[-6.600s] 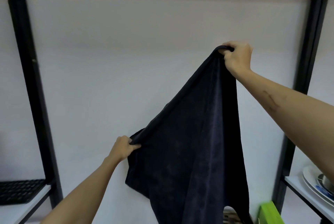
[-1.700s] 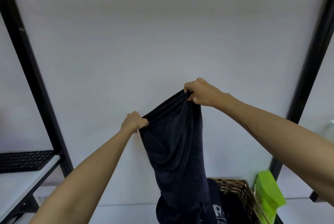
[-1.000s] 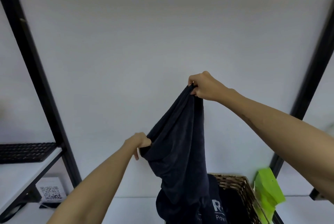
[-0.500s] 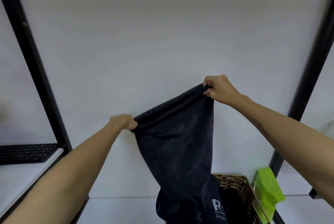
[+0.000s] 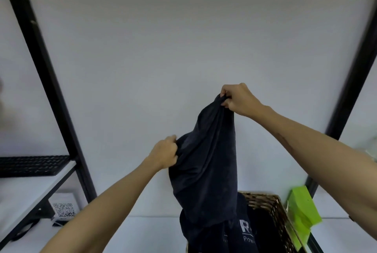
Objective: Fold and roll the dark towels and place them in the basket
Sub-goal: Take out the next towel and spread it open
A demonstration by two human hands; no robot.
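Observation:
A dark navy towel (image 5: 206, 163) hangs in the air in front of the white wall. My right hand (image 5: 237, 98) pinches its top corner, held high. Lower and to the left, my left hand (image 5: 166, 152) grips a bunched part of its edge. The towel's lower end drops into a woven wicker basket (image 5: 271, 205) at the bottom right. More dark cloth with white lettering (image 5: 247, 232) lies inside the basket.
A green box (image 5: 302, 209) stands right of the basket on the white table (image 5: 142, 232). A black keyboard (image 5: 30, 165) lies on a white shelf at left, with a QR-code card (image 5: 64, 209) below it. Black frame posts (image 5: 47, 81) rise at both sides.
My left hand has dropped lower and come in toward the right hand. The towel's top edge, stretched taut half a second ago, now hangs slack and bunched.

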